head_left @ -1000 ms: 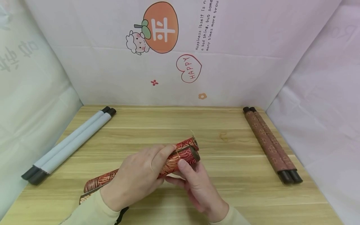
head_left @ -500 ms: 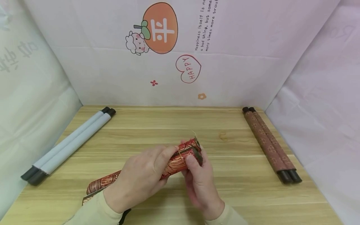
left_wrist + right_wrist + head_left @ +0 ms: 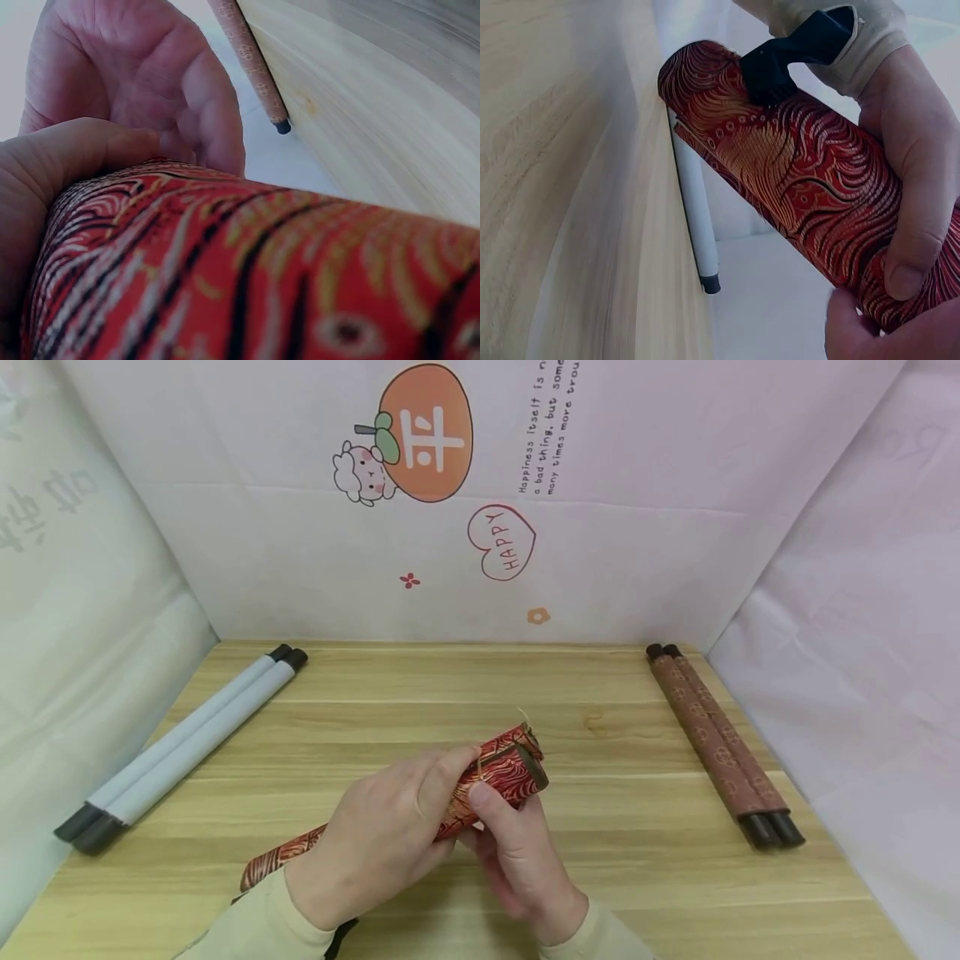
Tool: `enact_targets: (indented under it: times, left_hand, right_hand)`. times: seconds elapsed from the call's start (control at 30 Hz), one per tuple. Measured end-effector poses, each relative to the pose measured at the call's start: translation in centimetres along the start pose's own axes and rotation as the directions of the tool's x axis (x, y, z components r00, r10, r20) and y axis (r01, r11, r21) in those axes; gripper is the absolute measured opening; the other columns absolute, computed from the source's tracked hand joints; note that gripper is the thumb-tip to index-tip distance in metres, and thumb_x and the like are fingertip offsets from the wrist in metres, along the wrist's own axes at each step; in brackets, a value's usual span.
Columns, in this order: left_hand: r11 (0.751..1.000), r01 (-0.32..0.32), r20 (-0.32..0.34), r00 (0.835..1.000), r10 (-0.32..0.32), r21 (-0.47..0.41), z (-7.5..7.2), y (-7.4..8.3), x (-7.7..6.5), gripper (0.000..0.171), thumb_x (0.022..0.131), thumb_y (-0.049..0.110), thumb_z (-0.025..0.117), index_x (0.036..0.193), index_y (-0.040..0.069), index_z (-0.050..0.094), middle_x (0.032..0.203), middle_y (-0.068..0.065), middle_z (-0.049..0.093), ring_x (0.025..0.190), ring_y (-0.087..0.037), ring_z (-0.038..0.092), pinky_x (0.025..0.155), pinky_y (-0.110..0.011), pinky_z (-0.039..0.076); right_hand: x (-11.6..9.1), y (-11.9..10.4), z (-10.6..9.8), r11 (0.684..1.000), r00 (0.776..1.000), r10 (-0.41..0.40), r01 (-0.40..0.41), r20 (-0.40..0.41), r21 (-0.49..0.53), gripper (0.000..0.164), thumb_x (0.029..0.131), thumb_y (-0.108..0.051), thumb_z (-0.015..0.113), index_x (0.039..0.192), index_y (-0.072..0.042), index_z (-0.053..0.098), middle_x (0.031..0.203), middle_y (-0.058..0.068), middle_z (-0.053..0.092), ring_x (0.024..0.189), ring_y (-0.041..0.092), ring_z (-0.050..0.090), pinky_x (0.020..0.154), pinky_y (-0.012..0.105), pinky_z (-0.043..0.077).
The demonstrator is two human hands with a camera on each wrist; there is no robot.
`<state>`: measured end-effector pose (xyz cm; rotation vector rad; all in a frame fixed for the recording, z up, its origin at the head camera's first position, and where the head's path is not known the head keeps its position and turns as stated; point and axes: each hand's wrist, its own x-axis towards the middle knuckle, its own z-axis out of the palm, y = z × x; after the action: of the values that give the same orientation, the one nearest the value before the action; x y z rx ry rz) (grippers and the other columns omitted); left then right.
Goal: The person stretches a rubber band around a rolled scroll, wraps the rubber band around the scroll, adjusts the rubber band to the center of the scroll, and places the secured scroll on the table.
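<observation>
A red scroll [image 3: 517, 777] with gold and black swirls, rolled into two side-by-side rolls, is held at a slant above the table. My left hand [image 3: 382, 835] grips it from above around the middle, covering much of it. A thin yellow band [image 3: 481, 768] crosses the rolls near their right end, where a loose strand sticks up. My right hand [image 3: 525, 852] holds that end from below, thumb on the patterned side close to the band. In the right wrist view the scroll's far end [image 3: 705, 82] overlaps a black wrist mount [image 3: 802, 56].
A pale blue-white double-roll scroll [image 3: 195, 735] with black ends lies along the table's left side. Along the right side lies a brown flower-patterned scroll [image 3: 716, 743]. A yellowish curl [image 3: 595, 722] shows on the wood tabletop [image 3: 420, 685]. White printed cloth [image 3: 637, 560] walls the back and sides.
Both hands and the red scroll have shifted slightly to the right. My right fingers wrapped over the scroll's end half a second ago; now they are back beneath it, thumb nearer the band.
</observation>
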<state>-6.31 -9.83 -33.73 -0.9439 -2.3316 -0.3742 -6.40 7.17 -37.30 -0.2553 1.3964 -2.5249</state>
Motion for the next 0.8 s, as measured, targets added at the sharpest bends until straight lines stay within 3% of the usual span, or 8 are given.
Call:
enact_targets:
  times: [0.27,0.57,0.67,0.8]
  left_hand:
    - [0.999,0.017,0.037,0.999,-0.016,-0.031,0.1,0.0,0.0,0.102,0.067,0.047,0.096,0.147,0.01,0.043,0.109,0.0,0.07,0.087,-0.016,0.071,0.065,-0.035,0.061]
    - [0.998,0.041,0.077,0.996,-0.038,-0.043,0.5,-0.2,-0.2,0.11,0.071,0.046,0.095,0.156,0.006,0.039,0.12,-0.005,0.07,0.093,-0.019,0.072,0.07,-0.035,0.062]
    - [0.995,0.082,0.126,0.989,-0.074,-0.057,0.5,-0.5,-0.5,0.111,0.07,0.046,0.095,0.157,0.008,0.038,0.123,-0.005,0.068,0.097,-0.019,0.071,0.074,-0.036,0.062]
    - [0.983,0.167,0.227,0.963,-0.146,-0.076,0.1,-1.1,-1.3,0.116,0.067,0.045,0.096,0.16,0.013,0.035,0.127,-0.004,0.066,0.103,-0.017,0.069,0.081,-0.037,0.061]
  right_hand:
    - [0.0,0.3,0.1,0.998,0.998,0.056,-0.056,0.016,-0.004,0.04,0.097,-0.02,0.062,0.134,-0.014,0.047,0.118,0.003,0.066,0.099,0.014,0.068,0.079,0.035,0.062]
    - [0.3,0.6,0.1,1.0,0.999,-0.011,0.011,-0.052,0.004,0.043,0.097,-0.016,0.061,0.136,-0.01,0.045,0.12,0.006,0.064,0.098,0.014,0.069,0.083,0.03,0.061]
    - [0.5,0.3,-0.2,1.0,0.997,0.004,-0.004,-0.074,0.0,0.041,0.098,-0.019,0.06,0.136,-0.011,0.045,0.116,0.005,0.066,0.094,0.014,0.071,0.077,0.028,0.062]
    - [0.7,-0.2,-0.8,1.0,0.993,0.018,-0.019,-0.114,-0.005,0.037,0.1,-0.023,0.058,0.132,-0.012,0.046,0.109,0.004,0.068,0.087,0.014,0.073,0.069,0.028,0.062]
